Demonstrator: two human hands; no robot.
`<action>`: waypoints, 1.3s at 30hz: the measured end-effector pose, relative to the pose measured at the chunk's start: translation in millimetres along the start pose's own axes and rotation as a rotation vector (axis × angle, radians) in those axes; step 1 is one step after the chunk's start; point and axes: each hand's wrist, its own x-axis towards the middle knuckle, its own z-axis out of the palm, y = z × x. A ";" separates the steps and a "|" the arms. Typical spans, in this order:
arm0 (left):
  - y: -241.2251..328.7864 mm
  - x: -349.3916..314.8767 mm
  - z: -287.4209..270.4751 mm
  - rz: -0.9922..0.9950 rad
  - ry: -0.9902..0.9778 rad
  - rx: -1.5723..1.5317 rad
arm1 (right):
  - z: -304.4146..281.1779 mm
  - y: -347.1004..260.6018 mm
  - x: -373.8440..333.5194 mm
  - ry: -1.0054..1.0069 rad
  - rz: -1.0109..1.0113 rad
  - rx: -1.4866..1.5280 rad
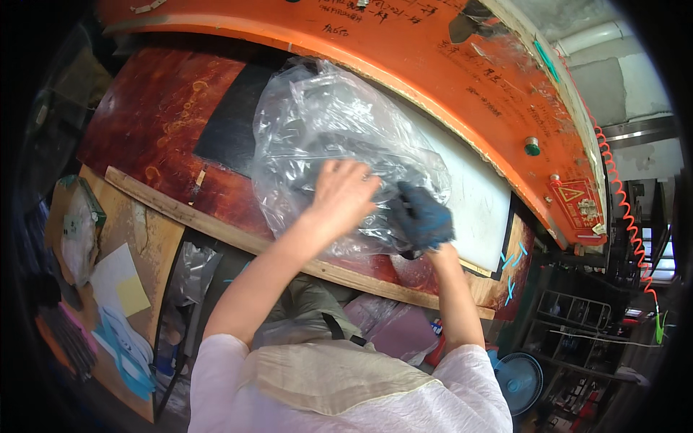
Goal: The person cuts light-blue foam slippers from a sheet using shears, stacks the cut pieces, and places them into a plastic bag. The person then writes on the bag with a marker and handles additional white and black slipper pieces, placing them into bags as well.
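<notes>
A large clear plastic bag [325, 115] lies crumpled on the bench, with dark contents showing blurrily through it; their kind I cannot make out. My bare left hand [343, 191] is on the near middle of the bag, its fingers bent and closed on the plastic. Just to its right, my right hand [424, 216] wears a dark blue glove and has its fingers curled at the bag's near right side. Both hands are slightly smeared, and the fingertips are partly hidden.
The bench has a reddish-brown board [159, 108], a black sheet [234, 115] and a white board [476, 206]. An orange machine beam [433, 72] spans the far side. At left stands a wooden side table [159, 245] with papers. A blue fan [520, 382] is at lower right.
</notes>
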 end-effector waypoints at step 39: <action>61.3 -33.7 -9.8 -0.061 -0.052 -0.780 | -35.1 -74.3 9.5 0.700 -0.116 1.480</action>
